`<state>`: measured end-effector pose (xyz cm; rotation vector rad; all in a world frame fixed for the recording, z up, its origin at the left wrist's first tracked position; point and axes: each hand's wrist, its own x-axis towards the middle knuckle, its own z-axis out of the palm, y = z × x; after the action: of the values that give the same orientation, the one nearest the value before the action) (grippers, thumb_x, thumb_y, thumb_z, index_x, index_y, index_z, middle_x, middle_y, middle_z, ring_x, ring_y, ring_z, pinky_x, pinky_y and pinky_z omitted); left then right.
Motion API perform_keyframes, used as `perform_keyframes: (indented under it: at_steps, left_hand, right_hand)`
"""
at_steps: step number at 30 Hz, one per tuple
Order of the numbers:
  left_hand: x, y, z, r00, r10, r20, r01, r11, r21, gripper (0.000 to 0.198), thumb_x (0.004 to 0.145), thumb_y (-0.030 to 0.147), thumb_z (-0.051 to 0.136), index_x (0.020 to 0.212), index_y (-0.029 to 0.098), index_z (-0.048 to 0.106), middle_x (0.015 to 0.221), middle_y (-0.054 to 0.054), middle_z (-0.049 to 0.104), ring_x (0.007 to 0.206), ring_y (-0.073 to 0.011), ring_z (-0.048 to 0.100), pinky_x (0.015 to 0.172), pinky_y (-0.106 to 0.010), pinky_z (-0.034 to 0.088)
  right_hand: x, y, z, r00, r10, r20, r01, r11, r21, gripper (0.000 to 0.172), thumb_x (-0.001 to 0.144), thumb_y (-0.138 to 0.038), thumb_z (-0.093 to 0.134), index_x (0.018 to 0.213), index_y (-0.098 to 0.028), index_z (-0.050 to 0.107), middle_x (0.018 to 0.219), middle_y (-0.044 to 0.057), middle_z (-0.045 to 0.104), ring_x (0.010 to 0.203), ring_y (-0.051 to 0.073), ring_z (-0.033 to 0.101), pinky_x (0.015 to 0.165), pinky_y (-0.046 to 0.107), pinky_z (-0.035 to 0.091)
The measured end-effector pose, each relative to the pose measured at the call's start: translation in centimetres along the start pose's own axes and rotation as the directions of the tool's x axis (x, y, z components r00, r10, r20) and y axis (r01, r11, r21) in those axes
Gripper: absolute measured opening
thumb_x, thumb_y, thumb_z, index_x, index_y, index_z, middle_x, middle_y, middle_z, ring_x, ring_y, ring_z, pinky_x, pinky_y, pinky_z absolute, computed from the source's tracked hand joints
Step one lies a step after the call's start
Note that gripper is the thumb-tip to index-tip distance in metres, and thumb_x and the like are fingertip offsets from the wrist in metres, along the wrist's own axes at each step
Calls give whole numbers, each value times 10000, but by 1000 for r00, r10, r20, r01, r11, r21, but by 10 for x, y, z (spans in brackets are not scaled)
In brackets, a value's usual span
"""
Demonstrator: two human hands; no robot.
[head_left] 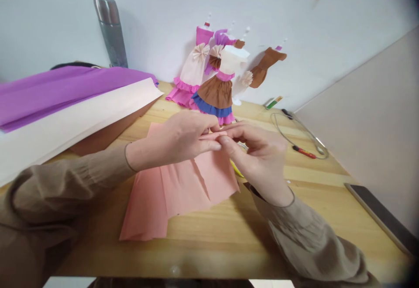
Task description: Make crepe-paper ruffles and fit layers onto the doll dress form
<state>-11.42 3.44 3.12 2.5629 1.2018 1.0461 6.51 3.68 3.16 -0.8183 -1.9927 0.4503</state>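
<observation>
A pleated sheet of pink paper [176,192] lies on the wooden table [229,235], fanning out toward me. My left hand [176,139] and my right hand [258,157] meet at its far upper edge. Both pinch a folded strip of the pink paper between thumb and fingertips, fingers pressed together. A yellow object [237,170] peeks out under my right hand; I cannot make out what it is.
Large purple [59,91], cream [65,122] and brown paper sheets are stacked at the left. Paper dresses [216,83] lean on the wall at the back, beside a steel flask [111,30]. A looped cable [301,139] and a dark tablet [382,218] lie at the right.
</observation>
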Motion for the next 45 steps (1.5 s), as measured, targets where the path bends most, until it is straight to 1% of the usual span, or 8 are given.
perform_keyframes:
  at_steps: [9, 13, 16, 20, 26, 32, 39, 45]
  left_hand:
    - [2, -7, -5, 991, -11, 133, 33, 986, -164, 360, 798, 185, 590, 520, 158, 363, 494, 68, 256, 480, -62, 240, 477, -245, 184]
    - [4, -14, -5, 973, -75, 220, 138, 948, -286, 289, 799, 212, 593, 547, 151, 466, 513, 55, 386, 492, -59, 346, 470, -228, 223]
    - [5, -22, -3, 959, -115, 260, 212, 897, -387, 242, 809, 260, 620, 604, 135, 593, 559, 28, 524, 531, -71, 445, 495, -216, 294]
    - [5, -30, -2, 957, -109, 268, 247, 791, -560, 231, 795, 339, 686, 681, 138, 689, 639, -2, 645, 613, -103, 553, 552, -214, 395]
    - [5, -34, -3, 964, -115, 239, 241, 753, -613, 197, 786, 335, 712, 760, 142, 741, 792, -49, 743, 717, -141, 634, 630, -235, 478]
    - [5, -37, -2, 964, -151, 219, 254, 774, -580, 228, 765, 323, 718, 643, 136, 674, 677, -32, 676, 671, -141, 602, 597, -242, 451]
    - [7, -32, -10, 964, -150, 222, 247, 814, -525, 367, 764, 366, 694, 532, 146, 514, 563, 22, 474, 541, -80, 419, 484, -231, 284]
    - [5, -23, -6, 931, -221, 290, 330, 851, -408, 415, 744, 324, 689, 539, 170, 363, 536, 62, 274, 477, -50, 239, 425, -243, 131]
  right_hand:
    - [4, 4, -8, 960, 225, 167, -251, 954, 162, 163, 803, -273, 643, 671, -179, 659, 643, 29, 677, 573, 149, 600, 520, 275, 454]
    - [10, 10, -17, 962, 184, 204, -215, 966, 140, 170, 814, -333, 635, 848, -186, 713, 796, 52, 721, 716, 181, 651, 609, 297, 492]
    - [14, 13, -19, 945, 86, 316, -130, 984, 120, 320, 794, -387, 663, 1052, -201, 697, 1015, 76, 737, 917, 228, 664, 766, 359, 509]
    - [15, 13, -16, 888, 105, 447, -142, 989, 51, 209, 811, -353, 664, 924, -184, 711, 893, 43, 732, 818, 194, 647, 733, 318, 488]
    - [15, 13, -16, 909, 145, 391, -201, 974, 107, 160, 795, -306, 654, 725, -168, 695, 716, 24, 688, 670, 152, 598, 628, 274, 464]
    - [14, 18, -15, 898, 212, 386, -291, 943, 159, 123, 771, -292, 663, 755, -174, 694, 739, 28, 697, 660, 147, 598, 602, 271, 471]
    - [14, 29, -11, 866, 265, 424, -392, 886, 248, 217, 769, -337, 666, 628, -175, 638, 582, -18, 578, 521, 102, 490, 484, 238, 385]
    - [14, 30, -8, 893, 274, 356, -366, 904, 222, 197, 743, -303, 669, 603, -166, 649, 579, -7, 583, 519, 98, 477, 481, 239, 368]
